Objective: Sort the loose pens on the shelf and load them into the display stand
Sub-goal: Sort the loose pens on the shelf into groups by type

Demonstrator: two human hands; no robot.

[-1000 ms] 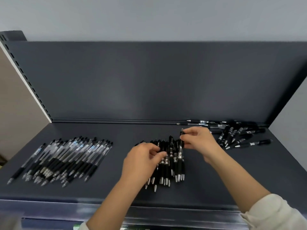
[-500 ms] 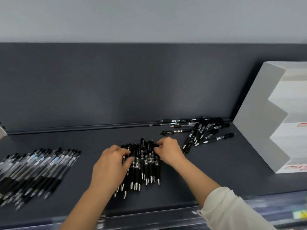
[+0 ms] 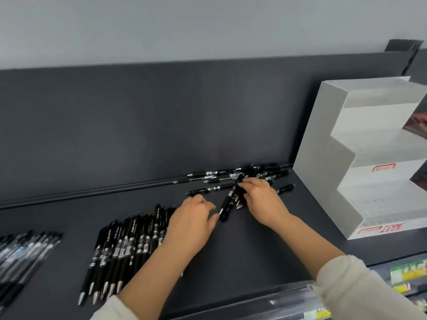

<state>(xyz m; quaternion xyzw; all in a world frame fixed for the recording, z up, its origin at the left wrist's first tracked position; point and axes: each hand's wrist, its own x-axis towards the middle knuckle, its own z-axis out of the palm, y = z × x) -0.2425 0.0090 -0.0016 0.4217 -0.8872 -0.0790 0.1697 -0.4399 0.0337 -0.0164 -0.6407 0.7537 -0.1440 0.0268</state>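
— Dark grey shelf (image 3: 254, 255) with a matching back panel (image 3: 161, 123), from the head view. Where are the pens?

— Three groups. A neat row of black pens (image 3: 124, 245) lies mid-shelf, tips toward the front edge. A second row (image 3: 23, 248) is cut off at the left border. The loose pile (image 3: 221, 175) sits against the back panel, just beside the white stepped display stand (image 3: 323, 169). No pens show on the stand's visible steps.

— And the hands?

— Apart. The right hand (image 3: 263, 202) is curled over the near side of the pile, fingers round the upper end of a slanted pen (image 3: 227, 202), and a few metal tips poke out beneath the palm. The left hand (image 3: 191, 222) hovers over the right end of the neat row, thumb at the slanted pen's lower end. Blur hides whether it pinches.

— What could go wrong?

— I'd call the handover the weak spot. If one hand lets go before the other has a firm pinch, the round barrel drops and may roll toward the front edge. The left wrist hangs low over the neat row, so a careless sweep could skew it. Dragging several pens out together may snag clips and scatter the pile. Mixing look-alike types would spoil the sort.
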